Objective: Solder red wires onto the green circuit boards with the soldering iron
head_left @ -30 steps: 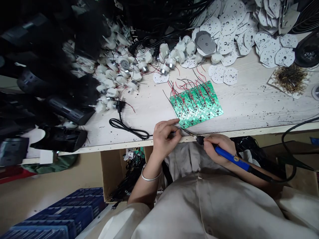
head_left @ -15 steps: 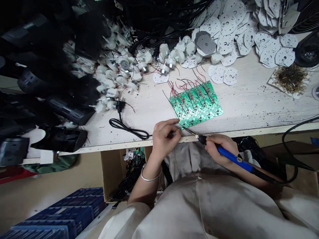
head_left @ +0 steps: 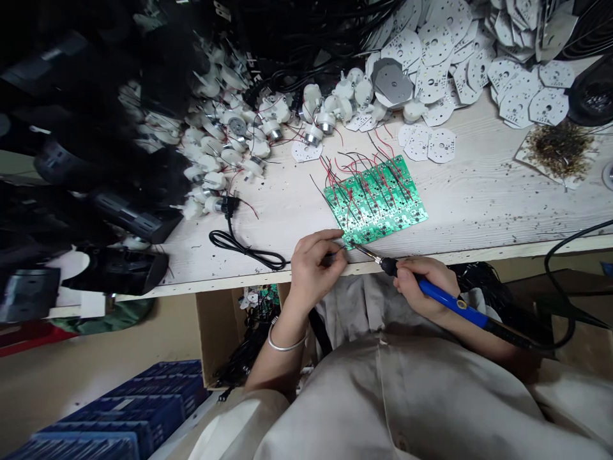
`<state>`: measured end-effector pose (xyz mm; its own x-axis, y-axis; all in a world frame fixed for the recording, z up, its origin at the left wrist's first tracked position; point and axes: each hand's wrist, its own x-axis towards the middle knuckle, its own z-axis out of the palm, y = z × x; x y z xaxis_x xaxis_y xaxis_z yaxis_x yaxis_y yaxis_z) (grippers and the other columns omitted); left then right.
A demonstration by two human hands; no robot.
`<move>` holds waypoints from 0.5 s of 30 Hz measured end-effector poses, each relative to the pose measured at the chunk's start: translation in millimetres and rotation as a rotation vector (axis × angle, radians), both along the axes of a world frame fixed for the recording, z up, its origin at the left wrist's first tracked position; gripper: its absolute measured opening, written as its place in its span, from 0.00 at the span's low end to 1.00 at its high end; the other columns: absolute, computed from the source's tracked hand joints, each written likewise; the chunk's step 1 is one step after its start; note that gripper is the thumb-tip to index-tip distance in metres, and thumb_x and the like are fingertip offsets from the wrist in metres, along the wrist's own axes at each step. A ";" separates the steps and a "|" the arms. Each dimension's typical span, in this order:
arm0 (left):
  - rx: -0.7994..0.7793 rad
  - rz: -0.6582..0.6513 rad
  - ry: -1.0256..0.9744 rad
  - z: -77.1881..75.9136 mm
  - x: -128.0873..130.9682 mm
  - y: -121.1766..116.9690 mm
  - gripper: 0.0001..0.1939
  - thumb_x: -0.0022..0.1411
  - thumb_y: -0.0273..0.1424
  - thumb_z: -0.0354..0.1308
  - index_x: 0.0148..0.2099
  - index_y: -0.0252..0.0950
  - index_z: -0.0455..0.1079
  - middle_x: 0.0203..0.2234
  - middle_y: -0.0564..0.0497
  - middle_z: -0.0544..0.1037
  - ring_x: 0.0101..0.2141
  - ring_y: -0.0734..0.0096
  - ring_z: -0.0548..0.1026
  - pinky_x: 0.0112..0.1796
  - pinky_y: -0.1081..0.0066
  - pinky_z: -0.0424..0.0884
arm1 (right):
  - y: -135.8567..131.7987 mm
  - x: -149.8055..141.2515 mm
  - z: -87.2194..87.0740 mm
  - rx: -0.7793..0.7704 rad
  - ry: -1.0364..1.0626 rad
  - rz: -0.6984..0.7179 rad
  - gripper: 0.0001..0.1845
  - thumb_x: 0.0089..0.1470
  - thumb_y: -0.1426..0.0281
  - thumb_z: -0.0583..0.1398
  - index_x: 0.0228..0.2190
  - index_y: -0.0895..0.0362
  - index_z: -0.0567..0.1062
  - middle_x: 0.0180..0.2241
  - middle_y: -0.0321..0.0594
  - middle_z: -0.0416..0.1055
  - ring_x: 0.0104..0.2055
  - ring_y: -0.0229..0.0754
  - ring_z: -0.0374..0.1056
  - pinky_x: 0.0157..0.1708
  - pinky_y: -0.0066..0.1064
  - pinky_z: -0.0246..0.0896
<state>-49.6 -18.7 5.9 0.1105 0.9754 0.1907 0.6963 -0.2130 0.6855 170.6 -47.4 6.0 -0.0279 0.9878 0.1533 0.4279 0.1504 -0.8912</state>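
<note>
A green circuit board [head_left: 383, 220] lies tilted on the bench near its front edge, with several red and black wires standing from its upper part. My left hand [head_left: 316, 263] is closed at the board's lower left corner, its fingers pinched on the black power cord [head_left: 249, 253], whose coil and plug lie to the left. The held cord end is mostly hidden by the fingers. My right hand [head_left: 424, 284] is wrapped round the blue handle of a soldering iron [head_left: 447, 301]. The iron's tip touches or nearly touches the board's lower left corner, close to my left fingertips.
White motors [head_left: 232, 153] with thin wires are heaped at the back left. White octagonal LED boards [head_left: 433, 86] are piled at the back right. A dirty tip-cleaning pad [head_left: 558, 153] lies at the right. Black housings [head_left: 119, 268] crowd the left; blue crates [head_left: 124, 409] stand below.
Both hands keep their grips and almost the same places. The iron's tip stays at the board's lower left corner; the view has shifted very slightly.
</note>
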 end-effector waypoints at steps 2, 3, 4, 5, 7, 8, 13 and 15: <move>-0.034 0.005 -0.007 1.7 0.1 0.9 0.06 0.58 0.24 0.58 0.29 0.38 0.70 0.43 0.48 0.81 0.42 0.65 0.80 0.46 0.62 0.74 | 0.2 -3.0 -0.1 0.057 0.038 -0.044 0.05 0.59 0.63 0.61 0.32 0.49 0.74 0.24 0.33 0.78 0.21 0.38 0.73 0.28 0.32 0.75; -0.051 0.006 -0.012 2.8 0.0 1.5 0.06 0.58 0.24 0.58 0.29 0.38 0.70 0.43 0.48 0.81 0.42 0.65 0.80 0.45 0.63 0.74 | 0.5 -4.4 -0.1 0.070 0.056 -0.056 0.04 0.59 0.64 0.61 0.32 0.49 0.75 0.24 0.32 0.77 0.20 0.38 0.72 0.26 0.31 0.74; -0.068 0.003 -0.019 4.1 -0.3 2.3 0.06 0.58 0.24 0.58 0.30 0.38 0.70 0.43 0.47 0.81 0.42 0.65 0.79 0.45 0.63 0.75 | 0.9 -5.6 -0.1 0.066 0.067 -0.060 0.04 0.59 0.64 0.61 0.32 0.49 0.75 0.22 0.31 0.77 0.20 0.38 0.72 0.26 0.31 0.73; -0.085 -0.004 -0.027 5.5 -0.7 3.3 0.06 0.58 0.24 0.58 0.30 0.37 0.70 0.43 0.47 0.81 0.42 0.65 0.79 0.44 0.64 0.75 | 1.4 -6.6 -0.2 0.054 0.072 -0.055 0.04 0.59 0.64 0.61 0.32 0.49 0.75 0.21 0.31 0.76 0.20 0.38 0.72 0.25 0.30 0.73; -0.115 -0.030 -0.048 8.4 -1.9 5.7 0.06 0.58 0.23 0.57 0.29 0.37 0.71 0.43 0.47 0.80 0.42 0.66 0.79 0.42 0.66 0.75 | 2.4 -7.7 -0.7 0.028 0.066 -0.044 0.05 0.59 0.63 0.60 0.32 0.49 0.75 0.19 0.30 0.74 0.20 0.39 0.73 0.24 0.30 0.72; -0.125 -0.043 -0.061 9.7 -2.5 6.9 0.06 0.58 0.23 0.57 0.29 0.37 0.71 0.42 0.47 0.79 0.42 0.67 0.79 0.42 0.67 0.76 | 2.9 -8.0 -0.9 0.023 0.059 -0.040 0.06 0.59 0.63 0.60 0.32 0.50 0.75 0.18 0.30 0.73 0.21 0.39 0.73 0.23 0.30 0.71; -0.152 -0.069 -0.091 13.1 -3.3 10.9 0.07 0.57 0.21 0.56 0.28 0.37 0.70 0.41 0.48 0.78 0.42 0.68 0.78 0.41 0.71 0.75 | 6.7 -8.3 0.4 0.027 0.037 0.014 0.05 0.60 0.65 0.60 0.32 0.50 0.75 0.17 0.28 0.72 0.19 0.37 0.71 0.24 0.29 0.69; -0.151 -0.062 -0.093 12.9 -2.6 11.2 0.07 0.57 0.21 0.56 0.28 0.37 0.70 0.41 0.48 0.77 0.42 0.69 0.78 0.40 0.71 0.75 | 8.9 -8.4 2.2 0.038 0.036 0.020 0.04 0.60 0.66 0.60 0.32 0.50 0.75 0.17 0.27 0.71 0.19 0.37 0.70 0.25 0.28 0.69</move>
<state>-52.1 -7.5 18.8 0.1603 0.9855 0.0553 0.6174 -0.1438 0.7734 162.2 -38.5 8.2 -0.0413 0.9806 0.1918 0.3919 0.1925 -0.8997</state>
